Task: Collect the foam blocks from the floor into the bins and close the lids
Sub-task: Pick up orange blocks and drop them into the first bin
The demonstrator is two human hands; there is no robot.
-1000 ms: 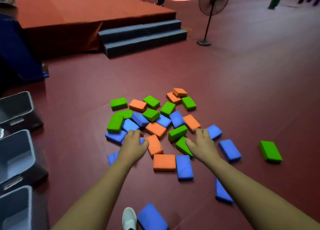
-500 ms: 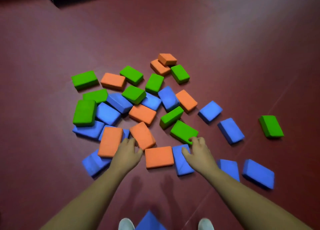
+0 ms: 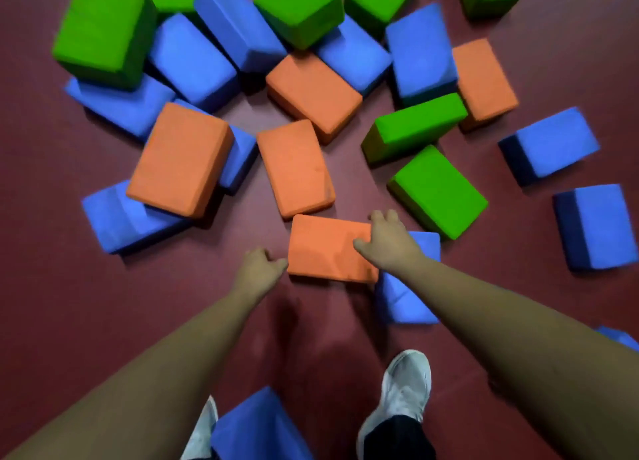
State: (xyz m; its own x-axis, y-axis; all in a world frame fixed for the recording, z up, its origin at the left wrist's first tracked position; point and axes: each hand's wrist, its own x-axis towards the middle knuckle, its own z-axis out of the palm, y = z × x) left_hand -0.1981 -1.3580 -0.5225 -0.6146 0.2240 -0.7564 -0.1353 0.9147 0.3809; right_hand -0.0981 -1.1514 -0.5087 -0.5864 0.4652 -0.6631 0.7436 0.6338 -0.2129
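Observation:
Several orange, blue and green foam blocks lie scattered on the dark red floor (image 3: 69,286). The nearest orange block (image 3: 328,248) lies flat just ahead of me. My right hand (image 3: 389,241) grips its right end, thumb on top and fingers over the far corner. My left hand (image 3: 257,266) is at its left end with curled fingers against the edge. A blue block (image 3: 408,300) lies partly under the orange one and my right wrist. No bin is in view.
My white shoes (image 3: 404,390) stand at the bottom, with another blue block (image 3: 256,425) between them. Two blue blocks (image 3: 594,228) lie apart at the right. A green block (image 3: 437,191) sits just beyond my right hand.
The view has dropped much closer to the pile. Both hands have shifted from neighbouring blocks onto the two ends of the nearest orange block.

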